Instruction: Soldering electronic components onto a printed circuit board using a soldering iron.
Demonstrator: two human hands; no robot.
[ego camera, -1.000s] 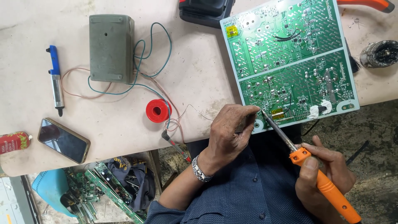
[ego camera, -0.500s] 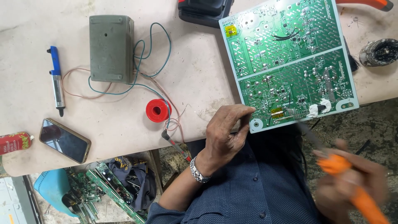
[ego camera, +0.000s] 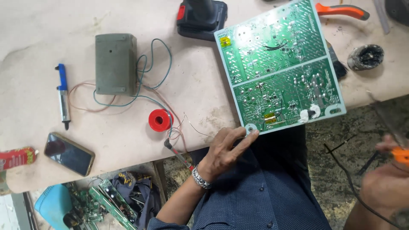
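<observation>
Fingertips of the left hand (ego camera: 226,149) steady the circuit board (ego camera: 281,68); blurred right hand (ego camera: 385,181) apparently grips an orange-handled iron (ego camera: 401,154), well apart.

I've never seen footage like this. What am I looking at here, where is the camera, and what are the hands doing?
There is no machine: a person works with bare hands, and the one camera sits on the head, looking down over the lap to a pale workbench.

The left hand touches the lower corner of a big green circuit board, which lies solder side up and juts over the bench edge. The right hand, blurred at the picture's right edge, grips an orange-handled tool; its tip is too blurred to see.

Also on the bench: a grey-green box with thin wires, a red spool, a blue-topped pen-like tool, a phone, a black battery pack and orange-handled pliers.
</observation>
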